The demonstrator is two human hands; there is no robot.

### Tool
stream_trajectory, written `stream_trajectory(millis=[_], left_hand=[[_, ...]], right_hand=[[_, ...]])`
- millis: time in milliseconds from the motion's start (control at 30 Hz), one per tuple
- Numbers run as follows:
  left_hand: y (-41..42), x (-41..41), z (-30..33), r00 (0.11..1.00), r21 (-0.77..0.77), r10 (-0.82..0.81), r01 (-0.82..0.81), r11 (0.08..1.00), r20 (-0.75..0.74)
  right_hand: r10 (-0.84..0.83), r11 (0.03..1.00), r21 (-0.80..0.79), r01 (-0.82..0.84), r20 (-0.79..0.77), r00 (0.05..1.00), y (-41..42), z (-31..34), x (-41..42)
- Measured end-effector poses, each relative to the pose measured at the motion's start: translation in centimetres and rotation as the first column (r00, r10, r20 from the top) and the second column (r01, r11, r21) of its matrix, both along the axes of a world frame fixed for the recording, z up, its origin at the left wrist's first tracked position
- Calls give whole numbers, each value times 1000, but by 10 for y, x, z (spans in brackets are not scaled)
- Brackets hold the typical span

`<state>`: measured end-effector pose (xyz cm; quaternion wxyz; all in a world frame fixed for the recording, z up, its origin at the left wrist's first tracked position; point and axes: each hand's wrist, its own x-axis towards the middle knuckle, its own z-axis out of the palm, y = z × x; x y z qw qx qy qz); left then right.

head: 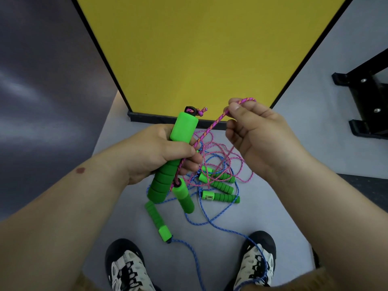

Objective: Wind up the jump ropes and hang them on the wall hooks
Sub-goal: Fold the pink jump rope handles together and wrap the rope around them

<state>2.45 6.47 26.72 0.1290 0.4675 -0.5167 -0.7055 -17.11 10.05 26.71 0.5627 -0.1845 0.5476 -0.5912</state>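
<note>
My left hand [159, 152] grips two green foam handles [184, 128] of the pink jump rope, held together and pointing in opposite directions. My right hand [258, 133] pinches the pink rope [216, 120] between thumb and forefinger, stretching it up and right from the handles. The remaining pink rope [226, 162] hangs down into a tangle on the floor. A blue jump rope [212, 221] lies tangled with it, one green handle [157, 221] near my left foot and other green handles [222, 197] in the pile. No wall hooks are in view.
A yellow panel with a black frame [210, 49] stands upright straight ahead. A black metal stand [369, 97] sits on the floor at right. My two shoes [126, 267] are at the bottom edge; the blue rope runs over my right shoe [258, 263].
</note>
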Motion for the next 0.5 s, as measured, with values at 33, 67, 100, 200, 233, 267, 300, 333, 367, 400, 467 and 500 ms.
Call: stream_trajectory(millis=[33,67,100,200,233,267,300,333,367,400,467,500], left_hand=[[0,0,0,1000,0,-7,7,1000,0],[1,-1,0,1000,-2,-13,13,1000,4],[2,-2,0,1000,-3,-13,13,1000,11],[4,-3,2,1000,-1,12,-12,1000,25],[4,-3,3,1000,-1,19,-19,1000,23],[4,-3,3,1000,-2,23,-23,1000,21],[4,-3,3,1000,-1,23,-23,1000,19],[4,-3,3,999,0,26,-26,1000,19],[3,-3,3,999,1,29,-29,1000,20],[3,-3,3,999,-1,32,-32,999,20],[2,-3,3,999,-6,30,-30,1000,21],[2,-3,4,999,-7,28,-28,1000,24]], right_hand=[[4,1000,2,-4,19,1000,0,-1,1],[21,1000,4,-21,40,999,1,-2,2],[54,998,5,-55,50,997,2,-3,4],[226,974,13,-226,26,974,6,-6,13],[282,959,15,-282,7,959,8,-8,15],[326,945,17,-326,-17,945,9,-8,18],[354,935,15,-354,-46,934,10,-8,19],[365,931,9,-365,-71,928,11,-8,20],[359,933,0,-360,-87,929,11,-9,20],[341,939,-7,-344,-95,935,10,-9,20],[303,952,-23,-307,-102,948,10,-8,20],[287,956,-30,-291,-103,952,10,-8,19]])
